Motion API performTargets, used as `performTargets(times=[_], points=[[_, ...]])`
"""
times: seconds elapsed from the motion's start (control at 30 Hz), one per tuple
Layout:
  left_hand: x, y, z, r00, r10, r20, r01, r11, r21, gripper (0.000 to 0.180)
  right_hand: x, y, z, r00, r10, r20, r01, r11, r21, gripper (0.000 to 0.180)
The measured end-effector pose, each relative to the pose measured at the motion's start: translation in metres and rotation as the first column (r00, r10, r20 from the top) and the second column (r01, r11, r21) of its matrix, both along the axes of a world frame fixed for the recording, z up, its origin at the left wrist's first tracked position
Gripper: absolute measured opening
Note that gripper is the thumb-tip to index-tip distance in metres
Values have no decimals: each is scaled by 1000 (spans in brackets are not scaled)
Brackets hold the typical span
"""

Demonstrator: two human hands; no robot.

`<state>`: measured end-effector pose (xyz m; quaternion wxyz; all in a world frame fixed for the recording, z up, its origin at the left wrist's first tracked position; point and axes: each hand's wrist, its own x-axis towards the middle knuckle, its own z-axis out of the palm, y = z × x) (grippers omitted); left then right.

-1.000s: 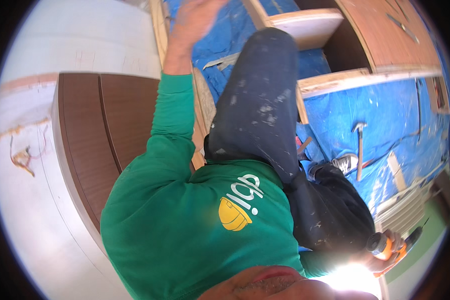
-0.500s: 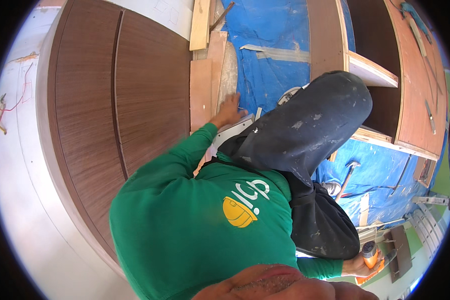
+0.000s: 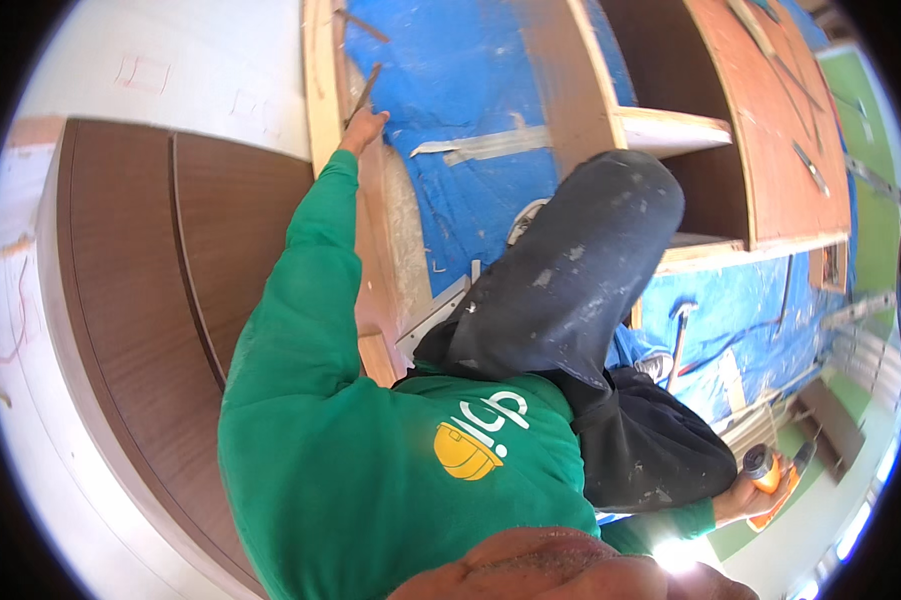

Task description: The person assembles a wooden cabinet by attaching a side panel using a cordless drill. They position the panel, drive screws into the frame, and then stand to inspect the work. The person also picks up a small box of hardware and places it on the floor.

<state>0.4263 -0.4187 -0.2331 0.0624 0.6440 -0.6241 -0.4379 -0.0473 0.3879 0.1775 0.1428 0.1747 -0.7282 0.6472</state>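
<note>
My left arm stretches forward along the dark wood panel. At its end my left hand (image 3: 367, 128) is closed round the lower end of a thin brown wooden strip (image 3: 366, 92), beside pale boards (image 3: 322, 85); the fingertips are partly hidden. Low at the right, my right hand (image 3: 742, 499) grips an orange nail gun (image 3: 762, 472) with a round black cap. Part of the tool's body is hidden behind the fingers. A second brown strip (image 3: 361, 26) lies farther off on the blue sheet (image 3: 450, 60).
Dark wood panels (image 3: 120, 300) stand along my left. An open plywood cabinet (image 3: 785, 120) lies to the right with hand tools on it. Past my bent knee (image 3: 620, 200) a hammer (image 3: 681, 335) rests on the blue sheet. A metal ladder (image 3: 863, 345) is at the far right.
My left hand has moved forward from beside my knee to the brown strip and closed on it. The view has shifted. My right hand still holds the nail gun.
</note>
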Motion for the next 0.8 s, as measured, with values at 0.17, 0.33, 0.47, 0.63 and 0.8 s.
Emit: performTargets(times=[0.17,0.33,0.47,0.63,0.8], points=[[-108,111,95,813,-288,-507,224,957,-185,79,30,2,-23,947,-130,-294,157,985,71,39],[-151,285,178,445,111,-889,506,788,351,66,-6,-20,-17,781,608,144,-246,512,-823,26],[-140,332,226,369,74,-926,584,757,294,62,-21,-39,-26,766,639,68,-243,386,-890,31],[-104,317,317,291,-127,-948,513,857,43,59,-33,-65,-38,672,741,-1,-177,160,-971,31],[-86,302,401,131,-267,-955,450,874,-183,56,-29,-76,-40,623,781,-42,-152,68,-986,29]])
